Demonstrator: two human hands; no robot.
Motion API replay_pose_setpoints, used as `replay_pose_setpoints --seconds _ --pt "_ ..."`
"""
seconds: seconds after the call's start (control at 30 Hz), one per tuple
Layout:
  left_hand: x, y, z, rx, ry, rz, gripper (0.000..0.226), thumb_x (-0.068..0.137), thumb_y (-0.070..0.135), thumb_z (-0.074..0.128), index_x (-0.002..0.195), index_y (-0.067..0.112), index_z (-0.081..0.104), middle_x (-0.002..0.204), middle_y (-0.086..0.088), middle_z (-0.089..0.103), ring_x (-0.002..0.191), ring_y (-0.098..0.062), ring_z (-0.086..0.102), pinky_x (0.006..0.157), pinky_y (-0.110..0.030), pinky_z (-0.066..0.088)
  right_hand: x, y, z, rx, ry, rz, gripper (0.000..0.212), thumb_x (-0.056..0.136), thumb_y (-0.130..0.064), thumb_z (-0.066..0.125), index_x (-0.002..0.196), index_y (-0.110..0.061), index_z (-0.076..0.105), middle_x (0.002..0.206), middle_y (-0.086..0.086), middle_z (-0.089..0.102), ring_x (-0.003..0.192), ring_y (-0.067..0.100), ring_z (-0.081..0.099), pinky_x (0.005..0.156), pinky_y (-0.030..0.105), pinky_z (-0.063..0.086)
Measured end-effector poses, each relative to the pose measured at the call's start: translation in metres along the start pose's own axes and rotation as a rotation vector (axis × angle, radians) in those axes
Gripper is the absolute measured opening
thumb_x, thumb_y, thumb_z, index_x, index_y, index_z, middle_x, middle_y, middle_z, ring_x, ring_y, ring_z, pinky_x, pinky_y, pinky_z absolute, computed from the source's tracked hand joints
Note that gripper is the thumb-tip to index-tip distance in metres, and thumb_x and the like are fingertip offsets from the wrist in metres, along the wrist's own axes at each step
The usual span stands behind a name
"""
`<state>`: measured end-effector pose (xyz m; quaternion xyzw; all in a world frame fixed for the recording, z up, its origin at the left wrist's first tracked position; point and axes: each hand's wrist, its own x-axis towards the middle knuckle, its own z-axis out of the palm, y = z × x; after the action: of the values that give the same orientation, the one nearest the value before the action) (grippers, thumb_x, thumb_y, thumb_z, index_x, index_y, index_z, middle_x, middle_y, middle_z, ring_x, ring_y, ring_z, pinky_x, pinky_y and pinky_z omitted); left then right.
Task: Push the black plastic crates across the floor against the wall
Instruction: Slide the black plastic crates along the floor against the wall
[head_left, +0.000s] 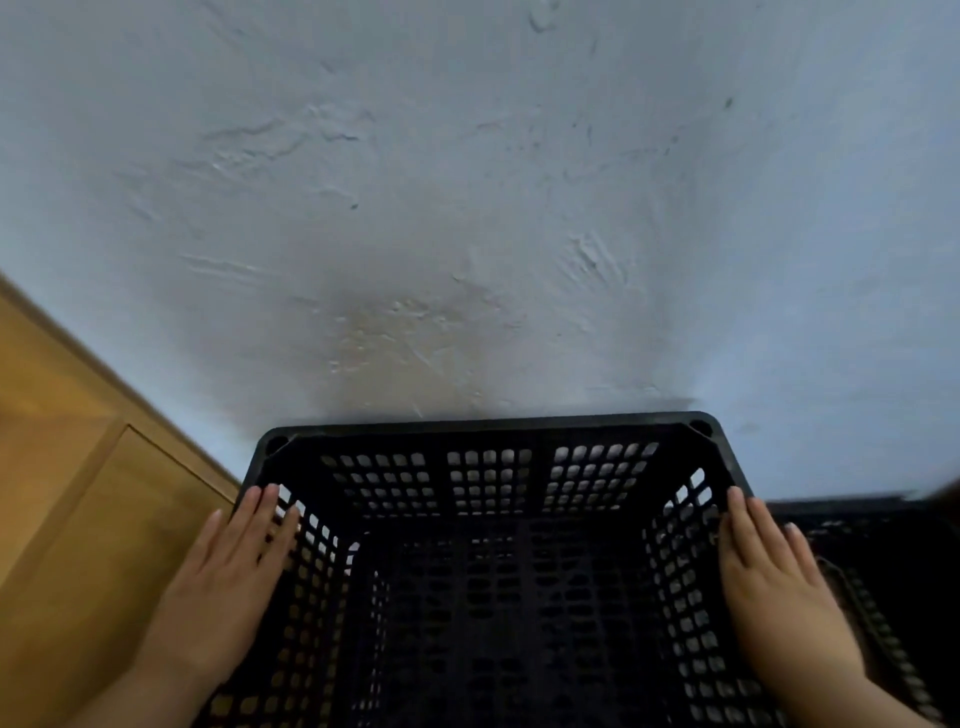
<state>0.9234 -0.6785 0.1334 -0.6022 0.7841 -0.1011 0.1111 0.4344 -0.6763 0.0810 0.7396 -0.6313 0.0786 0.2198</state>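
Empty black perforated plastic crate (493, 519) sits with its far rim against the rough grey plaster wall (467, 182). Left hand (228, 582) and right hand (774, 587) lie flat, fingers extended, on opposite side rims.

A plain indoor room, likely a home or storeroom. The far side is a rough, patchy painted plaster wall (467, 182) with a brownish stain low down, and a light wooden cabinet (78, 493) stands at the left.
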Motion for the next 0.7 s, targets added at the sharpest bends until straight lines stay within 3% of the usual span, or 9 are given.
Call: replay_pose_setpoints --seconds 0.1,0.23,0.3,0.4,0.53,0.6,0.7 --pt "0.006 -0.002 0.011 -0.021 0.012 0.004 0.132 0.02 -0.011 0.076 0.141 0.003 0.023 0.155 -0.02 0.008 0.144 -0.032 0.005 0.117 -0.041 -0.006 0.005 -0.002 0.006 -0.022 -0.009 0.006 0.063 0.066 0.0 0.021 0.125 0.01 0.04 0.157 0.01 -0.009 0.144 0.022 -0.009 0.114 0.039 -0.004" --pt "0.01 -0.002 0.024 -0.044 0.004 0.0 0.132 0.019 -0.014 0.073 0.141 0.003 0.024 0.157 -0.017 -0.002 0.144 -0.032 0.003 0.117 -0.041 -0.007 0.01 -0.003 0.011 -0.044 -0.045 0.014 0.063 0.064 0.001 0.025 0.121 0.01 0.051 0.157 0.007 -0.01 0.144 0.021 -0.009 0.114 0.039 -0.004" --pt "0.012 -0.002 0.029 -0.046 0.009 0.002 0.132 0.019 -0.013 0.074 0.14 0.003 0.024 0.157 -0.018 -0.001 0.145 -0.033 0.002 0.117 -0.041 -0.008 0.01 -0.004 0.011 -0.064 -0.074 0.017 0.059 0.062 0.006 0.043 0.121 0.009 0.052 0.157 0.008 -0.01 0.144 0.021 -0.008 0.114 0.039 -0.004" --pt "0.013 -0.002 0.034 -0.032 0.032 0.021 0.13 0.018 -0.013 0.073 0.139 0.001 0.026 0.156 -0.019 0.001 0.145 -0.032 0.001 0.116 -0.042 -0.006 0.005 -0.006 0.013 -0.06 -0.154 0.058 0.079 0.045 0.015 0.065 0.122 0.009 0.05 0.156 0.009 -0.009 0.144 0.022 -0.008 0.114 0.04 -0.003" --pt "0.014 -0.006 0.04 -0.024 0.031 0.037 0.13 0.016 -0.01 0.076 0.137 0.001 0.029 0.156 -0.018 0.001 0.145 -0.03 0.0 0.116 -0.042 -0.007 -0.005 -0.017 0.023 -0.039 -0.126 0.043 0.067 0.063 0.009 0.046 0.13 0.008 0.039 0.157 0.009 -0.01 0.144 0.022 -0.009 0.115 0.04 -0.004" --pt "0.014 -0.008 0.043 -0.02 0.017 0.043 0.13 0.016 -0.008 0.078 0.137 0.001 0.03 0.156 -0.019 0.005 0.145 -0.03 -0.001 0.116 -0.041 -0.008 -0.005 -0.02 0.025 -0.043 -0.159 0.054 0.075 0.057 0.013 0.055 0.13 0.009 0.038 0.157 0.01 -0.008 0.144 0.023 -0.007 0.115 0.041 -0.003" --pt "0.015 -0.009 0.05 -0.006 -0.013 0.035 0.13 0.015 -0.005 0.08 0.136 0.001 0.032 0.147 -0.025 0.029 0.145 -0.029 -0.002 0.116 -0.041 -0.009 0.0 -0.022 0.02 -0.013 -0.24 0.085 0.087 0.042 0.017 0.065 0.126 0.01 0.043 0.156 0.011 -0.004 0.144 0.024 -0.005 0.114 0.042 -0.002"
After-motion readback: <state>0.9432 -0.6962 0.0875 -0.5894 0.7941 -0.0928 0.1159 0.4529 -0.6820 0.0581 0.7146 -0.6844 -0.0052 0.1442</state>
